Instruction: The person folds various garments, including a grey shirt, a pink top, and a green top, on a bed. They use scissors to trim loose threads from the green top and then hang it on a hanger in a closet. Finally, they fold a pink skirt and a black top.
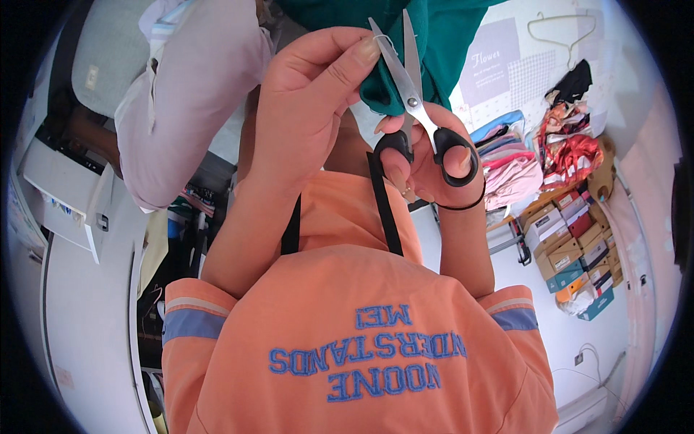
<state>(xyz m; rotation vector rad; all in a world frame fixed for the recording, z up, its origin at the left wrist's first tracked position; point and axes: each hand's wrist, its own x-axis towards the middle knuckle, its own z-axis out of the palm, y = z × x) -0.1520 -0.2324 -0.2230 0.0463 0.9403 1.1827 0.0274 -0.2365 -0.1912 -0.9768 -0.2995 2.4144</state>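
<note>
Between the thumb and forefinger of my left hand [320, 92] is the end of a thin whitish thread [386, 39]. My right hand [442, 146] has its fingers through the black handles of a pair of scissors [410, 87]; a black hair tie circles that wrist. The scissor blades are parted and point away from me, with one blade tip close to my left thumb and the thread. Behind and under the blades hangs dark green fabric [455, 38], part of it bunched beside my left fingertips. Whether my right fingers also touch the fabric is hard to tell.
At the left lies a pale mauve padded item [200, 103] near a grey cushioned seat [111, 54]. Folded clothes [509, 163] are piled at the right, by red garments [569, 154] below a wire hanger [561, 30]. Stacked shoe boxes [561, 255] stand farther right.
</note>
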